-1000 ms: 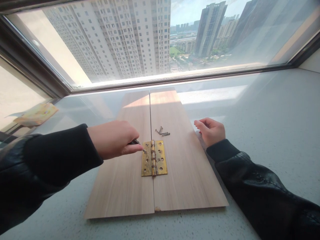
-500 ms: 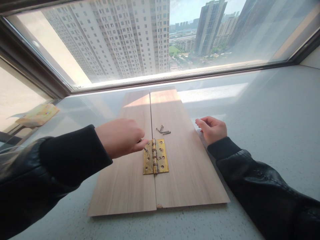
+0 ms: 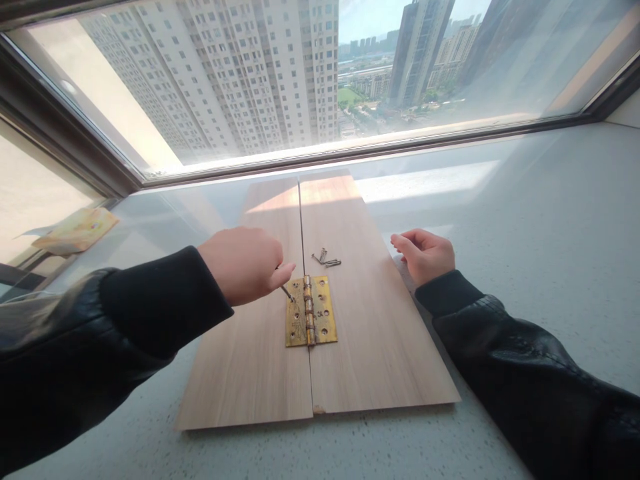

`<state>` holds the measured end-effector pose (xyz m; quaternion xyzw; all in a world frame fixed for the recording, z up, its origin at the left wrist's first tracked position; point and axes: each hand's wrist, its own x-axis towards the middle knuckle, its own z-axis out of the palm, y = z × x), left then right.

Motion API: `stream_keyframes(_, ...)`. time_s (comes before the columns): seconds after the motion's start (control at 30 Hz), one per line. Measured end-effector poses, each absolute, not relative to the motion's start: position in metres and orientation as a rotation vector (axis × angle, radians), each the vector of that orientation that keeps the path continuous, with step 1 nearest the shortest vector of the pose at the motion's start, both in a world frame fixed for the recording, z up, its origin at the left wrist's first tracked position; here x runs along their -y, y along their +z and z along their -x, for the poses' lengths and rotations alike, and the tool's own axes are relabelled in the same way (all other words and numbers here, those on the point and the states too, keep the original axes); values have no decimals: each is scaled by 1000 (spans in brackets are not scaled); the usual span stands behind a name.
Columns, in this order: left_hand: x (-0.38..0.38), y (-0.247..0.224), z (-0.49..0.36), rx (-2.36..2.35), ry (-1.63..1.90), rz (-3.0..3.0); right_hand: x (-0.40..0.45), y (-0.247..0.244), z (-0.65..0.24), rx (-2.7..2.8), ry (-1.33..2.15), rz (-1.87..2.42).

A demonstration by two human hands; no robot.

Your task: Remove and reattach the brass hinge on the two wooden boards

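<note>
My left hand (image 3: pixel 245 265) is closed around a screwdriver (image 3: pixel 285 291). Only its thin metal shaft shows, since the fist covers the handle. The shaft slants down to a hole on the left leaf of a worn brass hinge (image 3: pixel 320 313). That hinge lies open across the seam between the left wooden board (image 3: pixel 245 373) and the right wooden board (image 3: pixel 380 360). Several loose screws (image 3: pixel 327 259) lie on the right board, just beyond the hinge. My right hand (image 3: pixel 426 255) rests beside that board's right edge with its fingers curled in, and nothing shows in it.
A pale speckled countertop (image 3: pixel 540 253) carries the boards. Behind them runs a dark window frame (image 3: pixel 360 148), with tall buildings outside. At the far left lies a yellowish packet (image 3: pixel 77 230). The right board's near edge has a small chip by the seam.
My left hand has turned and shifted slightly up, so more of the screwdriver's shaft shows. My right hand, the hinge and the loose screws have stayed in place.
</note>
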<state>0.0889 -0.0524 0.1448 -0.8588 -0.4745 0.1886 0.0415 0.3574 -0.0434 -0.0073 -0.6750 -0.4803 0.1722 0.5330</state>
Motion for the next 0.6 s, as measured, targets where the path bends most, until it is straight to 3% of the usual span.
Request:
stream_keyframes(0.27,41,140,-77,1092,592,2866,42,-4,-356,1144,429,1613)
stream_keyframes(0.5,48,140,-80,1697,525,2656,38,-2,-357,1147,463,1622)
stream_keyframes(0.6,53,141,-86,1716,576,2577,38,-4,-357,1140,474,1626)
